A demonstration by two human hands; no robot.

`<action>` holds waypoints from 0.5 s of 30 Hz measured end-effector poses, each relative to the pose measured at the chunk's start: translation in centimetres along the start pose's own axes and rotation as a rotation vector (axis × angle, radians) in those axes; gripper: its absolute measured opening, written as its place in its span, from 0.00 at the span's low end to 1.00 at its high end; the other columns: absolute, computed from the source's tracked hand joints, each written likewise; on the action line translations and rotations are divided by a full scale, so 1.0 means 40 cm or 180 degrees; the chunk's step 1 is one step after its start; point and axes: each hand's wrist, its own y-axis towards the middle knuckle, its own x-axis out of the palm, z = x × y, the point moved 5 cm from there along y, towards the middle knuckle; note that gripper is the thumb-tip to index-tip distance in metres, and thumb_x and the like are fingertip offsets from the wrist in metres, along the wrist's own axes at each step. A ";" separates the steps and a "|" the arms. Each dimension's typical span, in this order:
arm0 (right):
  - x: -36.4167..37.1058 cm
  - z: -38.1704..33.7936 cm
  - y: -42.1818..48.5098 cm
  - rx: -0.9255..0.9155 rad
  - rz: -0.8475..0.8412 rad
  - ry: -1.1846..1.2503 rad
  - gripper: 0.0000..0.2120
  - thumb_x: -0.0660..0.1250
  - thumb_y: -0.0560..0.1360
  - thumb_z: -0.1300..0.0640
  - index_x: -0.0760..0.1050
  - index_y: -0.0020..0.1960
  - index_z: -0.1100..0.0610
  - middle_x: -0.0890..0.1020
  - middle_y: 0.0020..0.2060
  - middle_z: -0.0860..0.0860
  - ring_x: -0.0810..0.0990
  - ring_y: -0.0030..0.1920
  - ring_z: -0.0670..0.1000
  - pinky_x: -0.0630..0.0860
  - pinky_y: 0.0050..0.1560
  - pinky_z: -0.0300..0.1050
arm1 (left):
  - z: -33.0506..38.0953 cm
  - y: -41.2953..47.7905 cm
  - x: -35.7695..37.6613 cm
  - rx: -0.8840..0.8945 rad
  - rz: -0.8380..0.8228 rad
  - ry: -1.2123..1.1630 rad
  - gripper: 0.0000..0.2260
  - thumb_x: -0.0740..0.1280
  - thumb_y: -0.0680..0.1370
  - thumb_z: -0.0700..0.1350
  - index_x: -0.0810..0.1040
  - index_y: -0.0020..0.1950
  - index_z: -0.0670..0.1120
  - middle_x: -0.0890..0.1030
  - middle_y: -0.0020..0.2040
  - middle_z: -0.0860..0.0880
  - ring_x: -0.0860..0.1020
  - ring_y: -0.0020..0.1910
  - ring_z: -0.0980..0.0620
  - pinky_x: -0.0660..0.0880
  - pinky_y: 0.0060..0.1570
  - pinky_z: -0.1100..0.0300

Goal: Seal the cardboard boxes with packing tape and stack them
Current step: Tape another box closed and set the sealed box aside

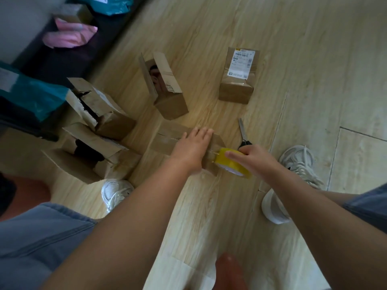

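The floor (282, 49) is light wood-grain plank laminate with seams running diagonally; a paler panel (362, 164), bounded by a dark joint line, adjoins it at the right. A dark low sofa (62, 61) runs along the far left edge, carrying pink fabric (69, 36) and teal plastic bags (35, 97), with a pale wall (18, 21) behind it. Lighting is dim and soft.

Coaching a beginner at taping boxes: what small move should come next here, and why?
Probably pull the tape roll down over the end of the box: the right hand grips it at that edge, a strip is stretched to the cardboard, and the left hand presses the top flat.
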 end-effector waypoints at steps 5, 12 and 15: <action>-0.029 -0.053 -0.045 -0.0191 0.0340 -0.0566 0.27 0.68 0.73 0.34 0.70 0.29 0.54 0.71 0.26 0.50 0.70 0.28 0.49 0.63 0.31 0.44 | -0.021 -0.058 -0.021 -0.0005 0.0279 -0.0454 0.48 0.74 0.71 0.40 0.44 0.81 0.48 0.47 0.81 0.51 0.45 0.80 0.50 0.55 0.77 0.51; -0.068 -0.058 -0.092 -0.0016 0.0417 -0.0893 0.33 0.67 0.70 0.28 0.66 0.28 0.57 0.68 0.24 0.50 0.69 0.27 0.50 0.63 0.32 0.45 | -0.035 -0.099 -0.017 -0.0020 0.0314 -0.1242 0.54 0.78 0.65 0.40 0.46 0.81 0.50 0.50 0.80 0.52 0.52 0.79 0.50 0.59 0.74 0.57; -0.092 -0.090 -0.097 -0.0206 0.0340 -0.0571 0.29 0.68 0.71 0.31 0.65 0.31 0.55 0.64 0.26 0.50 0.64 0.28 0.50 0.58 0.32 0.44 | -0.067 -0.114 -0.021 -0.0234 0.0277 -0.1733 0.57 0.80 0.64 0.40 0.45 0.81 0.52 0.49 0.81 0.53 0.55 0.78 0.50 0.58 0.66 0.65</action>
